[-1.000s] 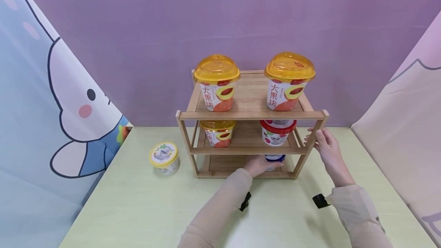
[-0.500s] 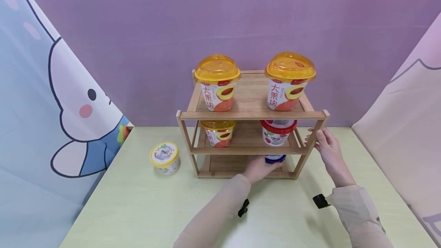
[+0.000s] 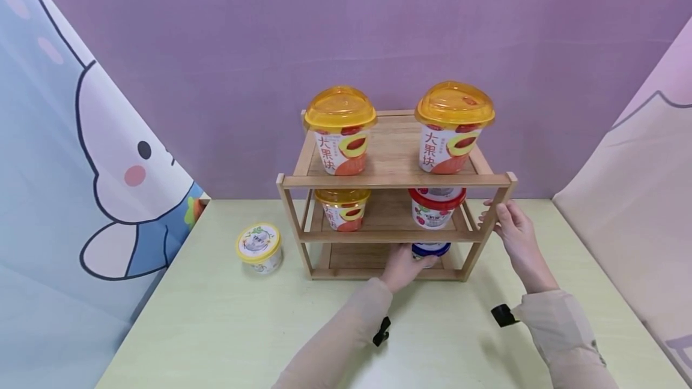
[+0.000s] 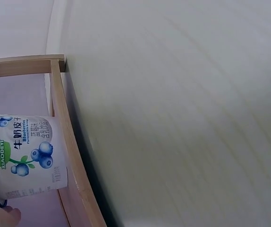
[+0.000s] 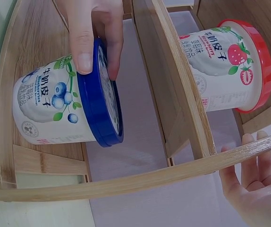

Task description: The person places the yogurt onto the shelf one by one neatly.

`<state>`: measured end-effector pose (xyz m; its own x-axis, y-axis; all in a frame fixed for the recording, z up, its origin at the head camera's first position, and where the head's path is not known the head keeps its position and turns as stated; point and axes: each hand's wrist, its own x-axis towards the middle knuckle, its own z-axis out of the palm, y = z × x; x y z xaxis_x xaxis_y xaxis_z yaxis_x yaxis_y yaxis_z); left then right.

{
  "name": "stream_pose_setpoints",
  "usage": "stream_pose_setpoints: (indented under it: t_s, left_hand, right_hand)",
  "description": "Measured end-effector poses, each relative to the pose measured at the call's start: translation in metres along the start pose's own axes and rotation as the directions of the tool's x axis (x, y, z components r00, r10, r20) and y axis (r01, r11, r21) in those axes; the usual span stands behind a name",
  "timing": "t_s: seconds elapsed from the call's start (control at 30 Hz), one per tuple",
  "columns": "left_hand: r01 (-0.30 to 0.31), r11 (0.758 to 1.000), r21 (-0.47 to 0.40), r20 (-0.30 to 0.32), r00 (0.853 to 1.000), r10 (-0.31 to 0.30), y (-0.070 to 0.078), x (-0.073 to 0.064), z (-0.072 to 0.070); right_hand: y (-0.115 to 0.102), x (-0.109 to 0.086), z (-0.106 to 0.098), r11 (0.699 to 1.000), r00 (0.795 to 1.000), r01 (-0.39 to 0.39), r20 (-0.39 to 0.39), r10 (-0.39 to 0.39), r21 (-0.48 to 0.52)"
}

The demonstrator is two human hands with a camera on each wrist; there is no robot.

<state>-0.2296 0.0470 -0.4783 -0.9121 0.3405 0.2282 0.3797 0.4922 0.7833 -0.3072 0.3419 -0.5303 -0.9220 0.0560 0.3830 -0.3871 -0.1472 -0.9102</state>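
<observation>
On the bottom shelf of the wooden rack (image 3: 397,180), my left hand (image 3: 404,266) pinches the blue-lidded blueberry cup (image 5: 55,101) at its lid, thumb on one side and fingers on the other. The cup stands at the right part of that shelf, partly hidden by the middle shelf's rail in the head view. The left wrist view shows the same cup (image 4: 29,156), with a bit of thumb at its lid edge. My right hand (image 3: 516,239) holds the rack's right front post, thumb in front and fingers behind. Directly above, a red-lidded strawberry cup (image 3: 432,215) stands on the middle shelf.
Two peach cups with domed orange lids, one left (image 3: 344,149) and one right (image 3: 449,149), stand on the top shelf. Another orange-lidded cup (image 3: 343,218) is on the middle shelf's left. A yellow-lidded cup (image 3: 259,248) stands on the table (image 3: 216,329), left of the rack.
My left hand has shifted slightly toward the front, and the blue-lidded cup has shifted a little with it. My right hand keeps its hold on the post; the rack stays in place.
</observation>
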Motion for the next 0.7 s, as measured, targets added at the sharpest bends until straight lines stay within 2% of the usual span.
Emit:
stream_pose_setpoints:
  t_s: [0.1,0.13,0.2,0.23,0.33,0.43,0.47,0.53,0.6,0.7]
  left_hand:
    - [-0.010,1.000,0.011,-0.010,1.000,0.010,0.000,-0.001,0.000]
    - [-0.010,1.000,0.017,-0.014,1.000,0.010,0.000,-0.001,0.000]
    - [-0.012,0.999,0.041,-0.022,1.000,0.012,0.000,-0.002,0.000]
    - [-0.013,0.998,0.058,-0.026,1.000,0.015,0.000,-0.003,0.000]
    - [-0.017,0.994,0.108,-0.033,0.999,0.021,0.000,-0.006,-0.001]
    - [-0.006,0.989,0.147,-0.020,1.000,0.009,0.002,-0.010,-0.005]
    - [0.003,0.989,0.150,-0.012,1.000,-0.001,0.003,-0.012,-0.007]
    - [0.022,0.988,0.154,0.002,1.000,-0.022,0.005,-0.015,-0.012]
    - [0.027,0.985,0.170,0.013,0.999,-0.030,0.007,-0.019,-0.017]
    - [0.028,0.976,0.214,0.034,0.999,-0.037,0.009,-0.026,-0.025]
  right_hand:
    - [0.004,0.000,-0.001,1.000,1.000,0.000,-0.011,0.000,-0.020]
    - [0.019,0.005,-0.010,0.999,1.000,0.008,-0.019,-0.009,-0.045]
    - [0.015,0.004,-0.007,0.999,1.000,0.012,-0.015,-0.013,-0.052]
    - [-0.001,0.000,0.002,1.000,1.000,0.003,-0.004,-0.003,-0.026]
    - [-0.024,-0.006,0.016,0.999,0.999,0.020,0.024,-0.021,0.041]
    - [-0.063,-0.017,0.043,0.995,0.999,0.011,0.052,-0.016,0.101]
    - [-0.065,-0.017,0.045,0.997,0.998,0.024,0.051,-0.028,0.078]
    - [-0.086,-0.022,0.059,0.998,0.998,0.004,0.054,-0.008,0.068]
    - [-0.090,-0.024,0.063,0.996,0.997,0.028,0.066,-0.034,0.085]
    - [-0.106,-0.029,0.074,1.000,0.999,0.021,0.049,-0.021,0.006]
